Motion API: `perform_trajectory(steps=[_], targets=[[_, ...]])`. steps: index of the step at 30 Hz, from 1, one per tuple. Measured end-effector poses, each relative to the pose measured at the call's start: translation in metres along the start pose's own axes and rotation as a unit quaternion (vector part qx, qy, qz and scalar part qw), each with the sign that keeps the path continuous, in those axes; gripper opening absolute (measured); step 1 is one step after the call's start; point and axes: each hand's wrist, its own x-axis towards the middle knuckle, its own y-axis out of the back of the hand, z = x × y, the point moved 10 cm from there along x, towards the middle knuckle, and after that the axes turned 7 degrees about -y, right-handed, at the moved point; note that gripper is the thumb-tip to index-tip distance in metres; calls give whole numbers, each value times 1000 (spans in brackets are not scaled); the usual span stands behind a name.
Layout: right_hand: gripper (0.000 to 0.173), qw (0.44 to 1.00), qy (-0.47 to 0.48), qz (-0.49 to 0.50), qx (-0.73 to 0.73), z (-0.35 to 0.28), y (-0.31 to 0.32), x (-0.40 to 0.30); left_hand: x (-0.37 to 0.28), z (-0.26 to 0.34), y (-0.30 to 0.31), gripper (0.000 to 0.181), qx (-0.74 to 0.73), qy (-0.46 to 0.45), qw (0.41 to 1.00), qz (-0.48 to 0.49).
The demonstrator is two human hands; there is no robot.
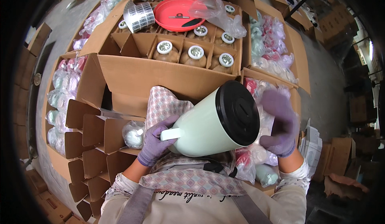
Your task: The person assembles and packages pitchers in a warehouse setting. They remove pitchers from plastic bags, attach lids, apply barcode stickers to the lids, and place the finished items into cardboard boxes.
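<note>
A large pale green jug (197, 124) with a white handle and a black lid (237, 112) lies tilted over my lap, its lid towards the upper right. My left hand (158, 141), in a purple knit glove, grips it by the handle side. To the right of the lid, my gloved right hand (278, 124) is raised and blurred, fingers apart, with nothing seen in it. Just left of my left hand, a plastic-wrapped pale item (133, 134) stands in a cardboard compartment.
Ahead, a divided carton (162, 73) holds glass jars (195, 52), with a red tray (177, 5), a label roll (140, 16) and a plastic bag (213, 11) on top. Cartons of bagged items (64, 88) flank me. Cardboard dividers (93, 130) stand at left.
</note>
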Motion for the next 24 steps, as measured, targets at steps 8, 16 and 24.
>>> perform_trajectory(steps=[8,16,24], targets=[[132,925,-209,-298,-104,29,-69,1,-17,6,-6,22,107,-7,993,-48],[125,934,-209,-290,21,37,-63,-14,-13,7,-17,26,133,-72,985,-87],[125,937,-171,-293,-86,21,-78,-9,-12,2,-12,24,119,-24,988,-91]])
